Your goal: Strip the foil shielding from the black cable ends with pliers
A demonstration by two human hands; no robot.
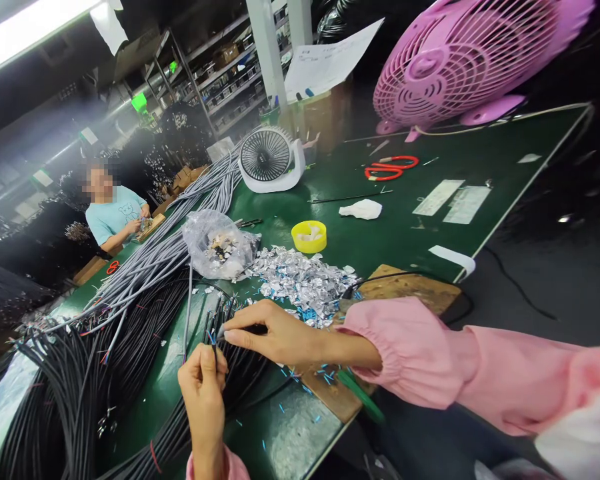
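My left hand (205, 377) is closed round a black cable (215, 353) just below its stripped end, where thin blue wires stick up. From the right, my right hand (270, 333) reaches over with thumb and forefinger pinched at that end, on a small greyish bit that I cannot make out clearly. Under and left of my hands lie thick bundles of black cable (75, 393). Just beyond my right hand is a heap of silver foil scraps (305, 277) mixed with short blue wire offcuts (307, 315).
Grey cables (150, 273) run along the left of the green table (340, 250). Beyond the scraps are a plastic bag (215, 247), a yellow dish (309, 239), a white fan (267, 160), red-handled scissors (393, 168) and a pink fan (445, 67). A co-worker (115, 210) sits far left.
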